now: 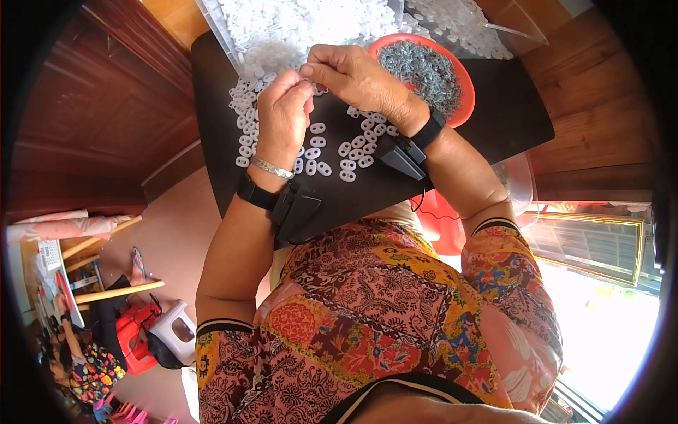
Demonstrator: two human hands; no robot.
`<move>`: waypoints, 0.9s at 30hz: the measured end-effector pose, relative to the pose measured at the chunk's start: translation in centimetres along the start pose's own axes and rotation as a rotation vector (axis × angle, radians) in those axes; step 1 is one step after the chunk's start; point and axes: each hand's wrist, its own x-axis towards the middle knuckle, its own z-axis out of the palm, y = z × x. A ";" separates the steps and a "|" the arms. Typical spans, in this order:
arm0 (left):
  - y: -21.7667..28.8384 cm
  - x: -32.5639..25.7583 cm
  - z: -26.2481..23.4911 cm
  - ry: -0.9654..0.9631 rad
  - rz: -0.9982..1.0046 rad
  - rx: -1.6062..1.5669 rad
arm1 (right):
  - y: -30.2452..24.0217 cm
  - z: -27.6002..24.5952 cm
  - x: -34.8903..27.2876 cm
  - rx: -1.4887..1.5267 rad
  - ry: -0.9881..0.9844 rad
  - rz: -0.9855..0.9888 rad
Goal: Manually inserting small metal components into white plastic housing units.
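Note:
My left hand (284, 113) and my right hand (353, 74) meet above a black table (494, 120), fingertips pinched together on a small white plastic piece (308, 83) that is mostly hidden between them. Several small white oval plastic pieces (349, 152) lie scattered on the table just below the hands. A red bowl (462, 78) full of small grey metal parts (424, 67) sits right beside my right hand. Both wrists carry black bands with a black box; the left also has a silver bracelet.
A clear tray (219, 35) heaped with more white plastic pieces (296, 25) stands at the table's far edge. Wooden panelling (106, 106) flanks the table. A red stool (134, 339) and a white container (176, 328) sit on the floor at lower left.

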 end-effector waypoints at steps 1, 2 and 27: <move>-0.2 0.2 0.0 -0.006 0.039 0.001 | 0.0 0.0 0.0 0.005 -0.001 0.004; -0.3 0.2 -0.1 -0.010 0.074 0.000 | 0.0 0.0 0.1 -0.041 -0.013 -0.021; 0.3 0.4 -0.8 -0.019 0.157 0.014 | -0.4 -1.3 -0.1 0.187 0.030 0.125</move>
